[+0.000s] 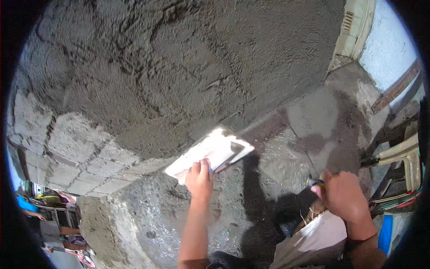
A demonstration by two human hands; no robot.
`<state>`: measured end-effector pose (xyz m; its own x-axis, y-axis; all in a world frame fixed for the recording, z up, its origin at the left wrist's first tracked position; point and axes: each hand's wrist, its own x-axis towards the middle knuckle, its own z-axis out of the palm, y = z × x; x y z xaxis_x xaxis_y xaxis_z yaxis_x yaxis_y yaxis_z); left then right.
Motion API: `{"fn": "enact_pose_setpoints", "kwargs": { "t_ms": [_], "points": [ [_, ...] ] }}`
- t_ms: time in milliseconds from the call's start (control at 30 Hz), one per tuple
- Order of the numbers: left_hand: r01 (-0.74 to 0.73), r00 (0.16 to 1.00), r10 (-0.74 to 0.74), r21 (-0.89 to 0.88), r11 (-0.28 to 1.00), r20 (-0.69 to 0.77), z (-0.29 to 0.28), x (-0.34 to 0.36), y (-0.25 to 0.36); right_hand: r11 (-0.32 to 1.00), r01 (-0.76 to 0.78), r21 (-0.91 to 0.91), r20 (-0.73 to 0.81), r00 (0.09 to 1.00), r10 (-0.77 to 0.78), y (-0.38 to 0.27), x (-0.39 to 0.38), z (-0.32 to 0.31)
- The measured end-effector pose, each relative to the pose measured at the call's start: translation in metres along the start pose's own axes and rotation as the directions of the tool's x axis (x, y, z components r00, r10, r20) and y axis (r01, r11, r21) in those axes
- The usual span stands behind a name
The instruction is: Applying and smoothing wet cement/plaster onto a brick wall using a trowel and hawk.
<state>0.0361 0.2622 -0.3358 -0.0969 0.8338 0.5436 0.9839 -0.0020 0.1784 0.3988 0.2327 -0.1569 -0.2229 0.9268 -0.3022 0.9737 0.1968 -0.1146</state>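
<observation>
My left hand grips the near edge of a white rectangular plastering board, its fingers bent over the rim. The board is tilted at the foot of a wall coated with rough grey mortar, and a grey smear marks its right end. At the lower right, my right hand is closed round a tool with a black and yellow handle. A thin dark line runs up and left from the handle; whether it is the tool's edge or a floor joint I cannot tell. Bare pale blocks show at the wall's lower left.
The wet, patchy floor meets the wall in a slanting line. My knee in frayed pale cloth is below my right hand. A beige plastic chair lies at the right edge. Another person is at the far lower left.
</observation>
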Motion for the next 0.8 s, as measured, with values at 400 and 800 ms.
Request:
{"fn": "enact_pose_setpoints", "kwargs": {
  "t_ms": [400,800],
  "points": [
    [-0.283,0.895,0.353,0.266,0.922,-0.272,-0.169,0.291,0.099,0.993,-0.119,0.020,0.095,0.989,0.116,0.014,-0.004,-0.003],
    [-0.398,0.877,0.474,0.433,0.809,-0.081,0.037,0.184,0.048,0.993,-0.099,-0.067,0.048,0.994,0.102,0.005,0.000,-0.012]
  ]
}}
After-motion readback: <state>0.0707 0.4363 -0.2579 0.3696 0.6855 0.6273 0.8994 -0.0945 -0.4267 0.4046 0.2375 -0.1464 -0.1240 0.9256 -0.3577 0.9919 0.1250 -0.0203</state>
